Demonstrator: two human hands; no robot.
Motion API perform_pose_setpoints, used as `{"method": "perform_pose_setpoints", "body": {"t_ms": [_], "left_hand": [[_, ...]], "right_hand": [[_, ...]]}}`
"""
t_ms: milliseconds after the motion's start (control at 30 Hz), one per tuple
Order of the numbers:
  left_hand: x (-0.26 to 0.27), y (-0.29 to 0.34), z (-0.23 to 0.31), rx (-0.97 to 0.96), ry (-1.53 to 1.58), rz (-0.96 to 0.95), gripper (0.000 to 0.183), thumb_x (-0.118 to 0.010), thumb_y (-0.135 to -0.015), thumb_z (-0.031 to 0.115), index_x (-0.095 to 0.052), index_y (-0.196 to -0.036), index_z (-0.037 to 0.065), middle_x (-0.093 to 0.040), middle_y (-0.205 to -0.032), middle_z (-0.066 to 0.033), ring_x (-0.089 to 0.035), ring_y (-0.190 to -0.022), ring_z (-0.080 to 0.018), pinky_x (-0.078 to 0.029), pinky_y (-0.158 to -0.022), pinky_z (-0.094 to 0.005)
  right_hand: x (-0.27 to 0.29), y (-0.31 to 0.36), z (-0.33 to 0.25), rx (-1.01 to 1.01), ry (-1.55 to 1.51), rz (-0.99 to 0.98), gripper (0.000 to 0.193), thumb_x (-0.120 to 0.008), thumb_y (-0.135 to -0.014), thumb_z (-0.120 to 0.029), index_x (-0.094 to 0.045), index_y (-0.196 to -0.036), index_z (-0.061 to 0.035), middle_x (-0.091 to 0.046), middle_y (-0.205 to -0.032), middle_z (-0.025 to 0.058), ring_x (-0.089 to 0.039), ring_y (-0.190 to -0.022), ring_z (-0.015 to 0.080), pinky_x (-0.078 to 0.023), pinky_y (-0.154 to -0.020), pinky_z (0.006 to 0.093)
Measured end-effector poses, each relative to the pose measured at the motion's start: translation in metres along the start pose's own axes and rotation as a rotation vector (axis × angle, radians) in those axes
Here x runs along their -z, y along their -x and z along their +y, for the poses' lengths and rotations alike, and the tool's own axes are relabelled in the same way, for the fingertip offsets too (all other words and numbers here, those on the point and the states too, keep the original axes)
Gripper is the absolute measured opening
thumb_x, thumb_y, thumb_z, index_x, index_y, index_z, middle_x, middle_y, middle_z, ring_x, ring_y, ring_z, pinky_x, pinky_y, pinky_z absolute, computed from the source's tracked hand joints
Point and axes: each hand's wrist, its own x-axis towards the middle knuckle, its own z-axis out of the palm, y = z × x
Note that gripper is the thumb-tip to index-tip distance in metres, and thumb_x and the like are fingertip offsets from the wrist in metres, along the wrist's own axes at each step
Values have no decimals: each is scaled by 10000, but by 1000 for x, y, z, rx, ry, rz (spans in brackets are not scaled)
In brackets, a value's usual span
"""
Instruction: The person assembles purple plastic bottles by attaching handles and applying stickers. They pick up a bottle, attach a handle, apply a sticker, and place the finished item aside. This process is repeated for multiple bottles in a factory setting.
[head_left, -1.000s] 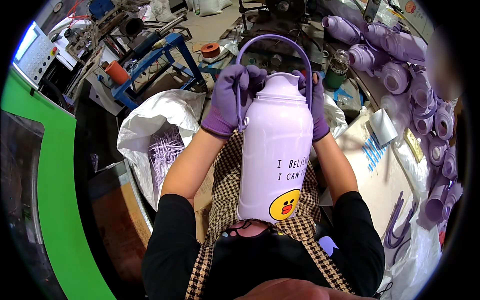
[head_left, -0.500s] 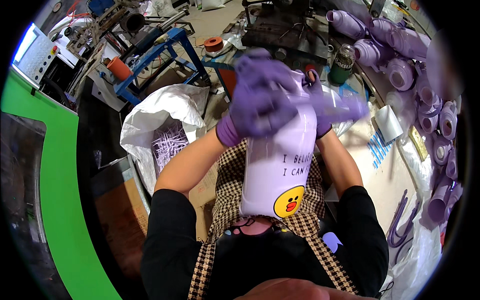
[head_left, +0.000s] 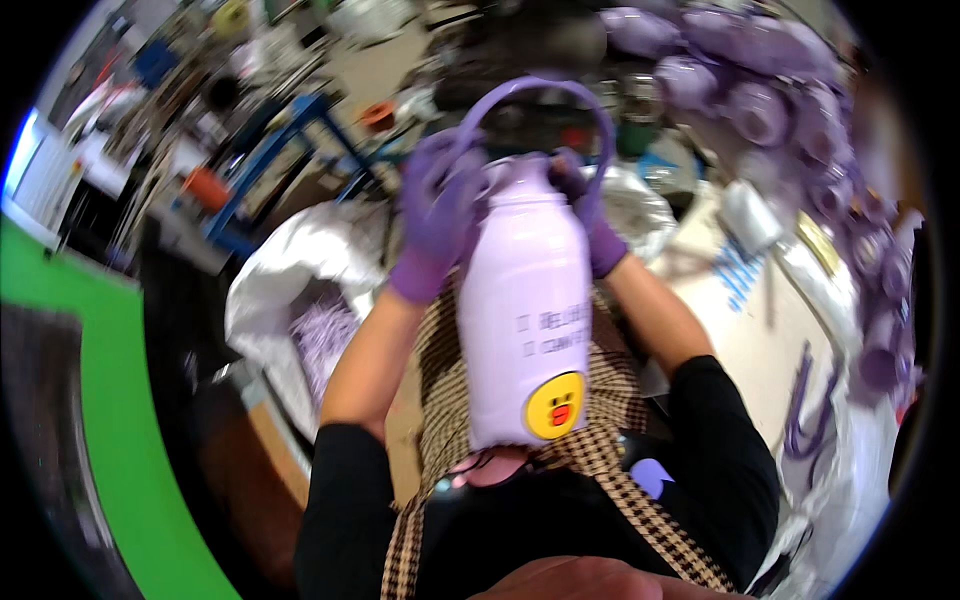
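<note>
A lilac bottle-shaped shell (head_left: pixel 525 290) with a yellow cartoon face and dark lettering stands tilted against my checked apron, its neck pointing away from me. Above the neck arches a purple handle (head_left: pixel 545 84), both ends running down to my gloved hands. At the neck's left side, my left hand (head_left: pixel 440 195) is closed around one end of the handle. On the opposite side, my right hand (head_left: pixel 592 215) closes on the other end, partly hidden behind the shell's shoulder and blurred.
A white sack (head_left: pixel 265 290) with thin lilac strips stands on the left. Many similar lilac shells (head_left: pixel 760 110) are piled at the right. Loose purple handles (head_left: pixel 810 405) lie on the pale board (head_left: pixel 700 330). A blue metal frame (head_left: pixel 290 150) and a jar (head_left: pixel 640 115) stand farther back.
The handle was blurred and low across the neck, reaching right; now it arches upright above it. My left hand has moved left, off the neck's front, and my right hand has shifted left too.
</note>
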Motion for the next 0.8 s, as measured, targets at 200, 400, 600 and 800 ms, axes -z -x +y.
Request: {"method": "perform_pose_setpoints", "body": {"t_ms": [200, 400, 600, 800], "left_hand": [[-7, 90, 45, -207, -326, -255, 784, -623, -839, 513, -448, -1419, 16, -454, -1409, -219, -389, -1367, -422, -278, -1156, -555], [27, 149, -27, 269, -115, 24, 456, -516, -991, 199, -508, -1363, -65, -535, -1383, -192, -490, -1306, -310, -338, -1137, -423], [35, 183, -67, 621, 181, 116, 328, -512, -1021, 163, -586, -1238, -72, -632, -1217, -115, -581, -1112, -200, -430, -1024, -344], [-1, 173, -59, 437, 51, -52, 198, -538, -999, 88, -656, -1121, -15, -661, -1127, -74, -598, -1018, -155, -463, -926, -301]], "right_hand": [[-26, 40, -75, 96, 856, -27, 352, -637, -913, -163, -642, -1236, -20, -619, -1197, 134, -583, -1096, 273, -446, -993, 350], [79, 195, -198, 799, 283, 284, 314, -567, -991, -242, -591, -1230, -40, -632, -1127, 52, -607, -1032, 194, -518, -933, 331], [64, 327, -313, 1735, 874, 819, 550, -529, -1015, -464, -432, -1427, -113, -536, -1367, 62, -567, -1225, 285, -518, -1043, 462], [50, 329, -438, 1685, 1172, 1186, 279, -527, -1008, -359, -560, -1201, -161, -614, -1162, 41, -601, -1077, 254, -530, -905, 360]]}}
